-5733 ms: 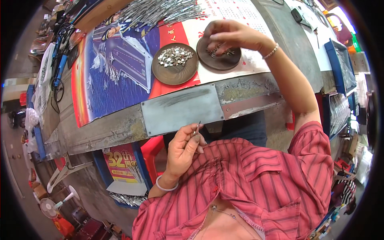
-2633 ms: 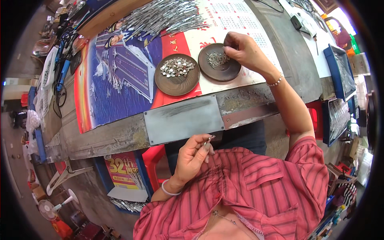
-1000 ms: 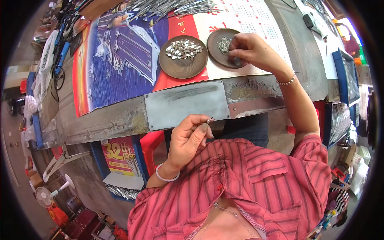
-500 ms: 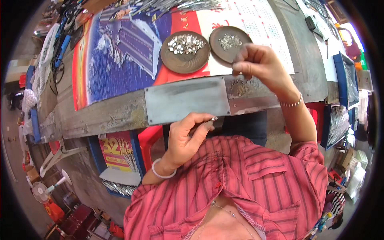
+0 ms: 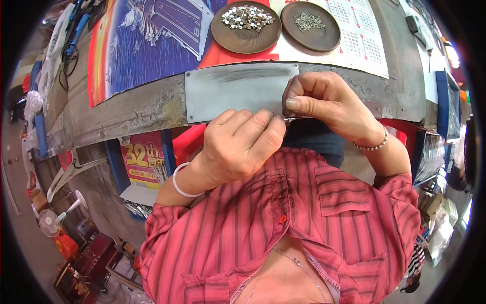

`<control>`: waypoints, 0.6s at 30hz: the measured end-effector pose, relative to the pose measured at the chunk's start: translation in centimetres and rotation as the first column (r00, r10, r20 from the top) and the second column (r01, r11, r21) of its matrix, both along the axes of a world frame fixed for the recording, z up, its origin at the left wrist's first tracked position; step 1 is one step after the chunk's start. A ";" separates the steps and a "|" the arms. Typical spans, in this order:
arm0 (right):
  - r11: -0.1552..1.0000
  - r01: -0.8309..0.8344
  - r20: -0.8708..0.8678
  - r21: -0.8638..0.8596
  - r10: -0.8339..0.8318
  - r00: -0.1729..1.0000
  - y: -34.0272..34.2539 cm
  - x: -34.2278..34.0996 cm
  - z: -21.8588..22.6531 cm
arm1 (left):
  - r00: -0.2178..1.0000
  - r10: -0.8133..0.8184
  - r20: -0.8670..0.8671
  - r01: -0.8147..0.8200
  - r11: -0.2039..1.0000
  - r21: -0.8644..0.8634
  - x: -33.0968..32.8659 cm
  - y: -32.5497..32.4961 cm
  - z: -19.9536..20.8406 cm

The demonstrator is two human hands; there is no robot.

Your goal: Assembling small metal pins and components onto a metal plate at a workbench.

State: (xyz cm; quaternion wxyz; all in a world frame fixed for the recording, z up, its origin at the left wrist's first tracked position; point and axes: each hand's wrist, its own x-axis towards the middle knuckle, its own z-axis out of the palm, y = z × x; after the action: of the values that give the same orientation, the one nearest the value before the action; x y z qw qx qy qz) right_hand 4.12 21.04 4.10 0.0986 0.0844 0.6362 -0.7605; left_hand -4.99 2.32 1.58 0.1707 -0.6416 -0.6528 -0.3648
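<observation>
My left hand point(image 5: 240, 144) is closed in a pinch, its fingertips around a small shiny metal piece point(image 5: 289, 119) just off the table's front edge. Most of that piece is hidden by the fingers. Close against it, the thumb and forefinger of my right hand point(image 5: 331, 107) are pinched together; whatever they hold is too small to name. Behind the hands a pale metal plate point(image 5: 233, 93) is fixed along the table edge. Farther back, small shiny round pieces point(image 5: 248, 18) lie in one brown dish point(image 5: 246, 45), and tiny silvery parts point(image 5: 309, 21) in another point(image 5: 324, 42).
A printed poster point(image 5: 147, 55) covers much of the grey table point(image 5: 131, 109). Below the table at left sits a blue-sided tray point(image 5: 117, 164) with thin metal strips. Another blue tray point(image 5: 447, 106) stands at the right. A small fan point(image 5: 49, 223) is on the floor at left.
My right hand has come from beside the right dish toward me, meeting my left hand. The left hand has turned, with its back now upward. The view has tilted down toward my body.
</observation>
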 end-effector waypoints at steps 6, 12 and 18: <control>0.996 -0.087 0.084 0.014 0.085 0.993 0.0 -0.4 0.2 | 0.996 -0.012 -0.086 0.008 0.999 -0.045 -0.4 -0.2 0.8; 0.982 -0.079 -0.022 0.173 0.084 0.996 0.0 -0.6 0.0 | 0.993 -0.021 -0.114 0.014 0.998 -0.062 -0.8 0.0 0.8; 0.857 -0.020 -0.218 0.516 0.153 0.964 -0.4 -0.5 1.1 | 0.999 -0.052 0.006 0.052 0.995 -0.080 -1.0 -0.3 0.0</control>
State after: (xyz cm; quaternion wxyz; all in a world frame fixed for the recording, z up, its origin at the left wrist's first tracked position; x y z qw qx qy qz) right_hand 3.59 20.62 5.22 0.0259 -0.0184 0.8247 -0.5647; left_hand -5.97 2.05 1.61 0.1340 -0.6639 -0.6503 -0.3441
